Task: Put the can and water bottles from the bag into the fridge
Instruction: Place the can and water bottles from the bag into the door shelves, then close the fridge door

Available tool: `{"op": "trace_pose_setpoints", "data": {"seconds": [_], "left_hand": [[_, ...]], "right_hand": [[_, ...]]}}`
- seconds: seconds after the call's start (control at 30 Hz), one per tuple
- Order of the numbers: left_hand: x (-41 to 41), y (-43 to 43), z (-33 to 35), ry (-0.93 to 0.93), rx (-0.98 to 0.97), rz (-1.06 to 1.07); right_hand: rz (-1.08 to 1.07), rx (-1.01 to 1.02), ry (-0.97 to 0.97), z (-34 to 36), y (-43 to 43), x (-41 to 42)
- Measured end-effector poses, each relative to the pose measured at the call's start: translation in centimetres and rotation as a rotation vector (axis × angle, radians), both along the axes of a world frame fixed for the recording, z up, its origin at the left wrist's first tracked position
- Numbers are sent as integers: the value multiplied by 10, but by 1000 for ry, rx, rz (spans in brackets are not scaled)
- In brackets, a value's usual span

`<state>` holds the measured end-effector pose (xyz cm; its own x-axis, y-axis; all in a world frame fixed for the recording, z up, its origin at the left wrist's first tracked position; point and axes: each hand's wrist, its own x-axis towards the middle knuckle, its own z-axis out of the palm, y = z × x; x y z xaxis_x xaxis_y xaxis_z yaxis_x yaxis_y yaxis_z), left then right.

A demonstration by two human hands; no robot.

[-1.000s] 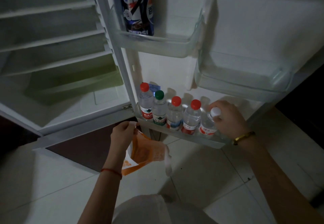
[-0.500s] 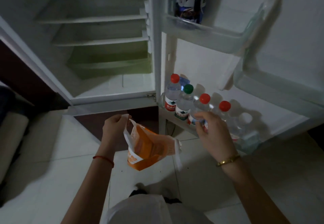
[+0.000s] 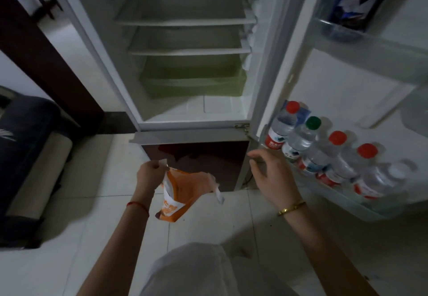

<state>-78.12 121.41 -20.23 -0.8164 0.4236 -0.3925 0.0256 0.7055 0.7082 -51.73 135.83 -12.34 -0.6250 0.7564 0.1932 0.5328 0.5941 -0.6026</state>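
My left hand (image 3: 150, 175) pinches one white handle of an orange and white plastic bag (image 3: 183, 194), which hangs limp above the floor. My right hand (image 3: 271, 175) hovers open and empty between the bag and the fridge door. Several water bottles (image 3: 310, 147) with red, green and white caps stand in a row in the lowest door shelf (image 3: 347, 203). A blue can (image 3: 356, 1) stands in the upper door shelf (image 3: 379, 43) at the top right.
The fridge (image 3: 192, 64) stands open with bare white shelves and a green drawer (image 3: 192, 80). Below it is a dark red lower door (image 3: 199, 157). A dark sofa (image 3: 25, 157) sits at the left. The floor is pale tile (image 3: 69, 238).
My right hand let go of the white-capped bottle in the door shelf and drew back left toward the bag. The view has swung left, so the fridge interior is now centred.
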Motion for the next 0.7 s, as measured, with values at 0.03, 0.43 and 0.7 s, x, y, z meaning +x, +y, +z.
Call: {"op": "trace_pose_setpoints", "data": {"seconds": [0.03, 0.43, 0.7], "left_hand": [[-10, -6, -3, 8, -19, -10], [-101, -75, -13, -6, -16, 33], [-92, -57, 53, 234, 397, -298]], "right_hand": [[2, 4, 3, 0, -4, -10], [-7, 21, -5, -13, -45, -90], [-100, 27, 105, -2, -62, -105]]}}
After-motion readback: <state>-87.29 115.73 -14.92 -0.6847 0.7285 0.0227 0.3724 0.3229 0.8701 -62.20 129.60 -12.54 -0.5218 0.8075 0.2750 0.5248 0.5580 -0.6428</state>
